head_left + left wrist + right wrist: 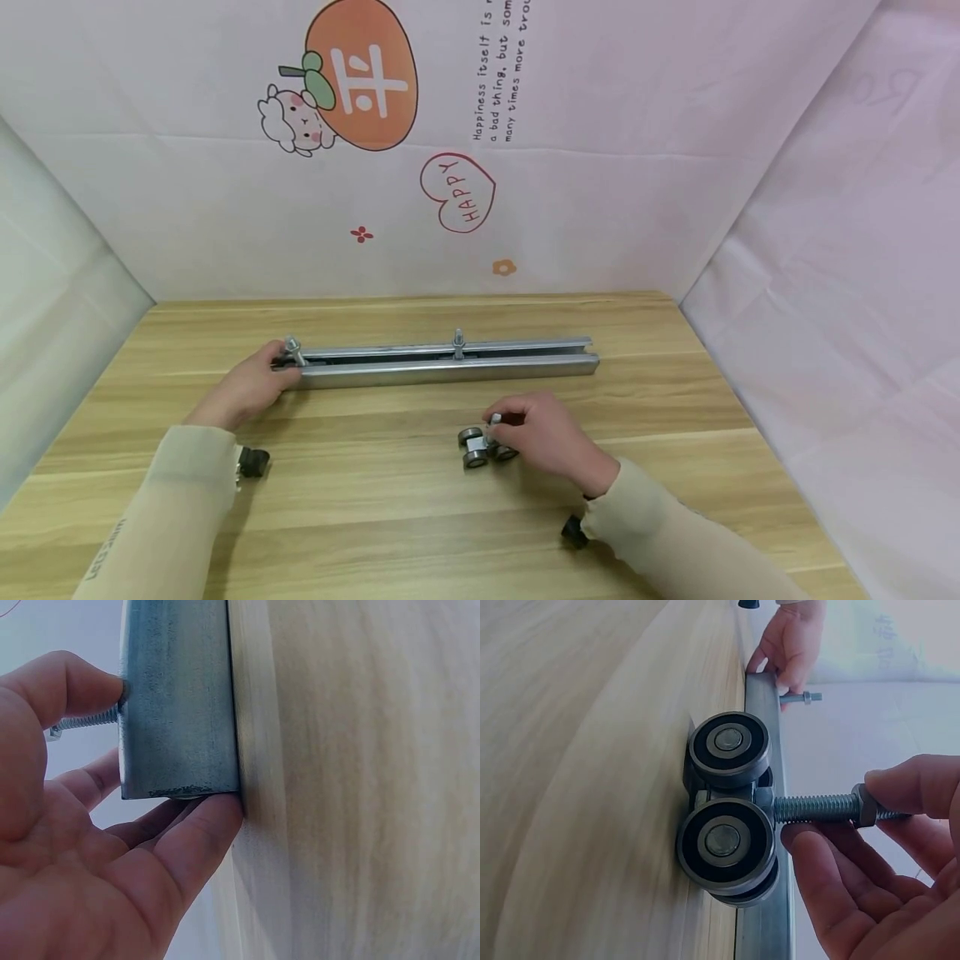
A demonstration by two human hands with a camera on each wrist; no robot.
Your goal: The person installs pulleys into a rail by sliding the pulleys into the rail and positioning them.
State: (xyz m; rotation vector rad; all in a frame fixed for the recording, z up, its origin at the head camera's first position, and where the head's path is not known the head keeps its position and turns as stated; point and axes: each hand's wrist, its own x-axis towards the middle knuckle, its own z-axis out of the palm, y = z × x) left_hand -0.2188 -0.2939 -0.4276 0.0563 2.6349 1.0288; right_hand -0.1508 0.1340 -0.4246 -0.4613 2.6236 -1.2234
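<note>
A silver metal track rail [435,372] with an open slot along its top lies across the table. Two threaded bolts with nuts stand up from the slot, a middle bolt [459,344] and a left bolt [295,350]. My left hand [251,388] grips the rail's left end, thumb on the near upper edge and fingers around the end, as the left wrist view shows. Nearer to me, apart from the rail, a roller trolley [724,817] with several black-and-steel wheels has its bolt [817,808] upright. My right hand [553,437] pinches that bolt near its nut [865,805].
The wood-grain table [360,517] ends at a printed white cloth [615,217] behind the rail. More white cloth [832,333] rises on the right and left. A black wrist device [253,462] sits under the left cuff, another device [574,532] under the right.
</note>
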